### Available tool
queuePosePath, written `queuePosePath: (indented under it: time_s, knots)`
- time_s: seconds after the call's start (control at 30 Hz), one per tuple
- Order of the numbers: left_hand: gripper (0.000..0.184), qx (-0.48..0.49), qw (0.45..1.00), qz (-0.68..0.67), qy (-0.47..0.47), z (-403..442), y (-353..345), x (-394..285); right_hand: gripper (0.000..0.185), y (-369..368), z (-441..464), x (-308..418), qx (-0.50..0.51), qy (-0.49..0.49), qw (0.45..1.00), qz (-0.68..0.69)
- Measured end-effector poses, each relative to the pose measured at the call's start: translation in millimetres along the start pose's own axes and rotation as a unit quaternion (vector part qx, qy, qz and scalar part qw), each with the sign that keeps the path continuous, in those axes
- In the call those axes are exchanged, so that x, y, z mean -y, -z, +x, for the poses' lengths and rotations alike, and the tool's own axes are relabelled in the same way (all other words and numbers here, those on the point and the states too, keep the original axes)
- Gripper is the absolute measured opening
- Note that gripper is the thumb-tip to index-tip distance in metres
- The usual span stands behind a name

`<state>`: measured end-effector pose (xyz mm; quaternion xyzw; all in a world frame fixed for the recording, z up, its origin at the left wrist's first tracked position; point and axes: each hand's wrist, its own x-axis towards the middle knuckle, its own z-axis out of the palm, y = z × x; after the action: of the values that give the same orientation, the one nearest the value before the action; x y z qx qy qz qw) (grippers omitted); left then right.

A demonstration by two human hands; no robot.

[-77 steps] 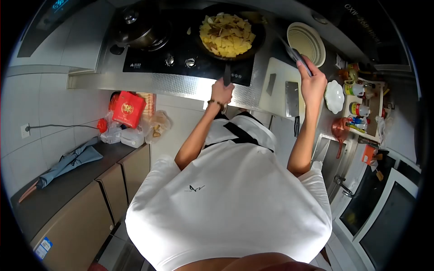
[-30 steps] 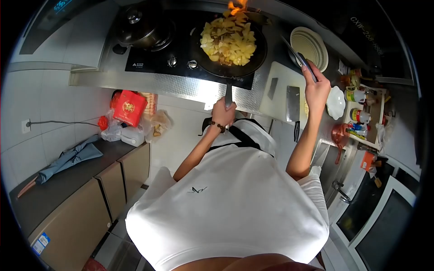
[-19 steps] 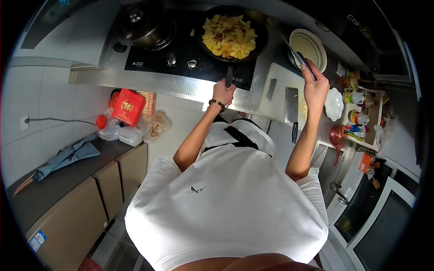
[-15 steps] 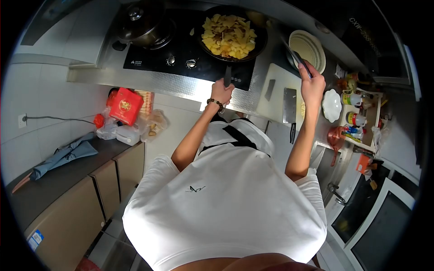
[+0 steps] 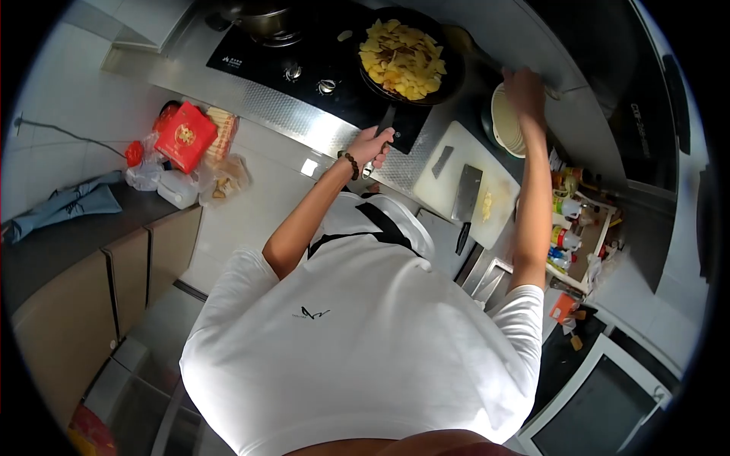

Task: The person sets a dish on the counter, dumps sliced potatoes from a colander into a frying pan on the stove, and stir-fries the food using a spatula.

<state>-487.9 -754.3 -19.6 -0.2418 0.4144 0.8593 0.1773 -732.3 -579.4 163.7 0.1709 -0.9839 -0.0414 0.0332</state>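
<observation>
My left hand (image 5: pixel 370 147) is wrapped round the handle (image 5: pixel 388 118) of a black frying pan (image 5: pixel 454 72) on the hob. Sliced potatoes (image 5: pixel 401 59), yellow with browned patches, are heaped in the pan. My right hand (image 5: pixel 525 95) reaches over the far side of a cream-coloured basket (image 5: pixel 502 121) near the wall. Its fingers are dark and blurred, and no spatula shows in it now. Nearer me, a white cutting board (image 5: pixel 436 176) carries a cleaver (image 5: pixel 467 194), a smaller grey blade (image 5: pixel 442 161) and some chopped pale bits (image 5: pixel 487 204).
A lidded pot (image 5: pixel 266 23) stands on the left burner of the black hob (image 5: pixel 251 57). To the right is a rack (image 5: pixel 584 277) with several bottles. On the left counter (image 5: pixel 46 251) lie a red bag (image 5: pixel 185 137), a white container (image 5: pixel 178 188) and a folded blue umbrella (image 5: pixel 68 207).
My right hand has moved forward past the basket, and the long dark spatula it held has gone from sight. My left hand stays on the pan handle. The view has turned and shifted.
</observation>
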Motion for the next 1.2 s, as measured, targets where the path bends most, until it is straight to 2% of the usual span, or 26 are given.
queuePosePath:
  time_s: [0.07,0.13,0.17,0.2,0.23,0.33,0.37,0.4,0.43,0.47,0.53,0.67,0.73,0.77,0.83,0.87,0.93,0.97,1.0,1.07,1.13,1.17,1.2]
  knots:
    - [0.028,0.002,1.0,-0.001,-0.002,-3.0,-0.4,-0.7,0.037,1.1,19.8,5.7,-0.003,-0.016,1.0,-0.012]
    - [0.028,-0.002,1.0,0.002,-0.007,0.5,0.0,2.9,0.036,9.7,36.3,14.4,-0.041,0.046,0.997,-0.035]
    - [0.029,-0.011,1.0,0.02,-0.02,1.5,-0.2,5.3,0.028,12.0,43.0,19.9,-0.054,0.048,0.995,-0.065]
    - [0.029,-0.02,0.999,0.038,-0.032,2.1,-0.2,6.7,0.028,13.4,61.4,23.0,-0.054,0.053,0.995,-0.065]
    - [0.03,-0.022,0.998,0.043,-0.042,2.0,-0.1,7.1,0.025,19.5,85.9,30.6,0.104,0.081,0.98,-0.149]
    - [0.031,-0.024,0.997,0.059,-0.051,3.2,1.7,8.1,0.02,48.5,82.1,22.9,0.061,0.339,0.937,-0.051]
    - [0.031,-0.024,0.997,0.058,-0.052,4.2,2.6,8.8,0.019,64.7,96.6,45.3,0.259,0.09,0.961,-0.048]
    - [0.031,-0.021,0.996,0.062,-0.058,6.5,5.1,10.7,0.019,69.5,114.6,60.7,0.43,-0.169,0.886,-0.041]
    - [0.031,-0.019,0.996,0.066,-0.063,7.3,6.9,12.0,0.019,52.0,137.7,38.5,0.45,-0.2,0.87,0.022]
    - [0.031,-0.02,0.996,0.064,-0.064,4.9,5.5,10.0,0.019,38.1,151.5,20.0,0.45,-0.197,0.871,0.02]
    - [0.033,-0.047,0.989,0.126,-0.068,-1.1,0.3,2.8,0.023,15.0,173.7,-9.2,0.466,-0.261,0.833,0.142]
    - [0.033,-0.04,0.988,0.131,-0.066,3.0,3.5,4.3,0.029,-16.6,170.8,-61.8,0.502,-0.205,0.813,0.214]
    - [0.032,-0.025,0.99,0.131,-0.05,5.7,7.9,3.7,0.033,-44.6,168.5,-93.2,0.503,-0.293,0.733,0.352]
    - [0.032,-0.026,0.99,0.128,-0.051,4.4,8.1,2.2,0.033,-51.4,165.8,-105.3,0.504,-0.291,0.734,0.349]
    - [0.031,-0.033,0.985,0.162,-0.056,1.4,10.6,-2.7,0.034,-55.3,155.4,-117.9,0.565,-0.206,0.695,0.394]
    - [0.031,-0.034,0.985,0.161,-0.056,0.5,14.1,-2.1,0.034,-52.1,150.2,-119.1,0.566,-0.205,0.695,0.393]
    - [0.035,-0.009,0.987,0.156,-0.043,7.2,23.6,-3.1,0.032,-25.5,144.7,-95.2,0.481,-0.248,0.782,0.308]
    - [0.035,-0.012,0.987,0.152,-0.044,8.4,25.1,-4.0,0.032,-12.4,142.7,-80.2,0.483,-0.245,0.784,0.304]
    - [0.036,-0.005,0.989,0.144,-0.038,8.9,25.9,-3.9,0.031,0.7,139.4,-65.3,0.429,-0.2,0.843,0.257]
    - [0.037,0.001,0.99,0.138,-0.028,7.0,22.1,1.5,0.03,25.4,131.8,-28.7,0.374,-0.153,0.891,0.209]
    - [0.033,-0.05,0.983,0.172,-0.042,5.2,14.8,3.0,0.03,42.6,133.3,12.4,0.332,-0.01,0.942,0.037]
    - [0.033,-0.051,0.983,0.175,-0.04,3.3,14.8,3.4,0.028,34.0,143.8,23.5,0.356,0.067,0.929,-0.08]
    - [0.033,-0.046,0.984,0.166,-0.038,1.6,14.3,2.8,0.027,16.0,165.1,24.8,0.366,0.102,0.915,-0.138]
